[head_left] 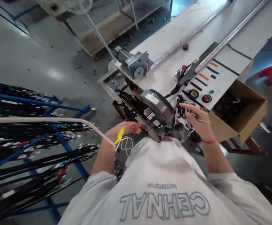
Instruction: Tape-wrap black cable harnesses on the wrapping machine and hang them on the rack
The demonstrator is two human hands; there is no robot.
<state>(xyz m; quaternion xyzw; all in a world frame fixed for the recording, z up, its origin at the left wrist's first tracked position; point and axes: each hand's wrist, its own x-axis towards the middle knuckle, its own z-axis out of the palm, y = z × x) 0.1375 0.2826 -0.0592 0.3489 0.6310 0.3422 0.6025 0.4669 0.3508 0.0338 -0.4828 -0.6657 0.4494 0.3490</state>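
My right hand (197,120) is over the end of a white workbench (166,62), its index finger stretched toward small black parts (181,109). A slim, pen-like silver and blue tool (202,120) sticks out from between its curled fingers. Just left of that fingertip is a large dark wheel-shaped part (160,107) with a white label, mounted on a machine. My left hand (130,127) is at the machine's lower left side, fingers stretched toward its metal edge (145,125). Its fingertips are partly hidden. A white cord (126,143) with a yellow tag (119,136) hangs by my left wrist.
On the right stands an open cardboard box (248,106) holding dark rolls. Beside it are a red button (206,98) and a green button (211,91). A motor (131,61) sits at the bench's far left corner. Blue racks (65,150) with black cable bundles stand left.
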